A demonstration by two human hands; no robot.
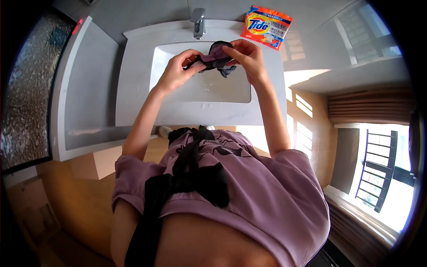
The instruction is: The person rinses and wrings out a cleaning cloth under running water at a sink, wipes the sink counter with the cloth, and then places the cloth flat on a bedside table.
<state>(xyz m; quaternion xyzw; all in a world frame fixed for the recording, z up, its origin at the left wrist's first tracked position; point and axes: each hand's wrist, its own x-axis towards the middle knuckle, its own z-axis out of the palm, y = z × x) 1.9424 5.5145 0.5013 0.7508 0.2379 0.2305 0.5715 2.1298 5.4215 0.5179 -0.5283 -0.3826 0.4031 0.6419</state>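
Observation:
Both hands hold up a small black and purple cloth garment over the white sink basin. At its left end, my left hand pinches the fabric between thumb and fingers. The right end is gripped by my right hand, the thumb lying on the purple part. A bunched dark end of the garment hangs down between the hands. Its exact kind is hard to make out. Behind the hands stands a chrome faucet.
An orange Tide detergent bag lies at the back right of the counter. Water drops dot the counter's front edge. Left of it rises a grey-and-white panel. A barred window and a brown curtain are at the right.

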